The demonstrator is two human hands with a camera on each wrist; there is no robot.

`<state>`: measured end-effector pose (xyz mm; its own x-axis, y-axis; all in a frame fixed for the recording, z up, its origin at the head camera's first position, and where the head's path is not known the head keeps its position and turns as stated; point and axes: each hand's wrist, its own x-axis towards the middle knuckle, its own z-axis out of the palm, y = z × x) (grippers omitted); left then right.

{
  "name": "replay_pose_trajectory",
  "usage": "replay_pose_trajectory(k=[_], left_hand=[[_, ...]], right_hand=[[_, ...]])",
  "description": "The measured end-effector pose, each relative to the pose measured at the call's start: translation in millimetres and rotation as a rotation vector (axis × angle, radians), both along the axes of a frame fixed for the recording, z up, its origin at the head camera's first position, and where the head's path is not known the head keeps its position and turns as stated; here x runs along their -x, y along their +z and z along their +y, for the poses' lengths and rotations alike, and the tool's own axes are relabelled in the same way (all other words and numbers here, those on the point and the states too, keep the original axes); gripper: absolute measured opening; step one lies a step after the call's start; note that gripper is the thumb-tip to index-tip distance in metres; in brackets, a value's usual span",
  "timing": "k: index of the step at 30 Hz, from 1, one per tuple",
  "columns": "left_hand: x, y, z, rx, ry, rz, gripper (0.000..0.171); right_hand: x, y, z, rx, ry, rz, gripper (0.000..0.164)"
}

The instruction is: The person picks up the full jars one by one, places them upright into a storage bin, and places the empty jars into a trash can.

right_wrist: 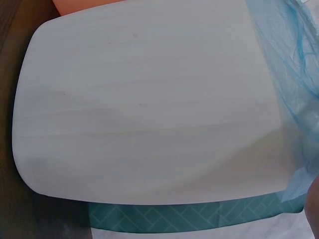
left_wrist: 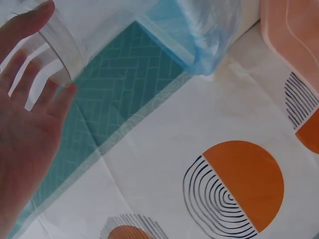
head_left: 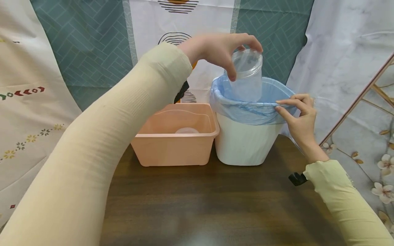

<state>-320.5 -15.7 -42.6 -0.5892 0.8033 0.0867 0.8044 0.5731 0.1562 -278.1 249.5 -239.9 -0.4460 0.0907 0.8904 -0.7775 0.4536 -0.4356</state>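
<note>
My left hand grips a clear plastic tub round its upper rim, thumb on the near side. The tub hangs upright over the mouth of a white trash bin, its lower part dipping behind the front rim. A blue plastic bag lines the bin and is folded down over the edge. At the bin's right front rim, my right hand pinches the bag's edge between thumb and fingers. The left wrist view shows the left fingers spread round the tub.
A peach plastic basin stands against the bin's left side, with a round translucent item inside. Both stand on a dark wooden table. A patterned cloth hangs behind, and floral fabric hangs on the right.
</note>
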Motion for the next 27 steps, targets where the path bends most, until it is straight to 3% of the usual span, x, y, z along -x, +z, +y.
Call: replay_pose_trajectory(k=[18, 27], left_hand=[[27.1, -51.9, 4, 0.040, -0.022, -0.091, 0.083], [29.5, -55.9, 3, 0.029, -0.037, -0.085, 0.081]], right_hand=[[0.2, -1.8, -2, 0.014, -0.009, -0.002, 0.013], [1.1, -1.5, -3, 0.025, 0.003, 0.013, 0.014]])
